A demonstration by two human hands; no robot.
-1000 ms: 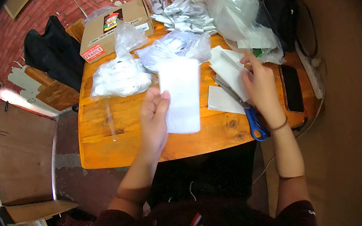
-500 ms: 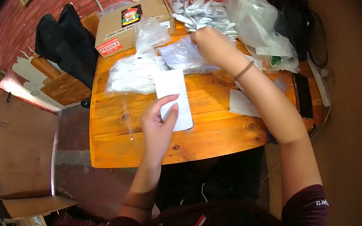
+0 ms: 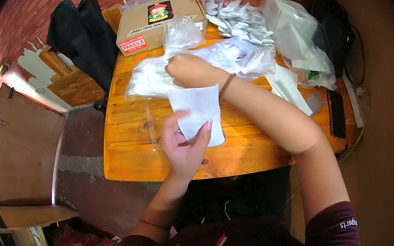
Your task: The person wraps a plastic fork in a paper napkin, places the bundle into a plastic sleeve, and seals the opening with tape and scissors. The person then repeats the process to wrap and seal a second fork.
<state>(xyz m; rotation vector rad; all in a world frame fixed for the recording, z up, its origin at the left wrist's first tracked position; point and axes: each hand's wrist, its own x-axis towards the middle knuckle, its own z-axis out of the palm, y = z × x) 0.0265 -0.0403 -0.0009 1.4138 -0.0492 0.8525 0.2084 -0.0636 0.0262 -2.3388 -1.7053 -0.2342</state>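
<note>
My left hand (image 3: 185, 144) pinches a white textured paper napkin (image 3: 197, 104) between thumb and fingers, above the near part of the wooden table. The napkin stands tilted, its upper edge close under my right wrist. My right hand (image 3: 194, 72) is closed in a fist-like shape over the edge of a clear plastic bag (image 3: 150, 79) filled with white pieces. Its fingertips face away, so what they grip, if anything, is hidden. Behind that hand lies another clear plastic bag (image 3: 240, 56) with pale contents.
A cardboard box (image 3: 162, 24) with a red FRAGILE label stands at the back left. Beyond are a plastic cup (image 3: 212, 0) with a black straw, a heap of white packets (image 3: 245, 22) and bagged white stacks (image 3: 289, 23). White papers (image 3: 288, 88) and a phone (image 3: 336, 114) lie right.
My right hand has moved left and nearer, from the pale-filled bag to the bag of white pieces. The napkin in my left hand now looks wider and more tilted.
</note>
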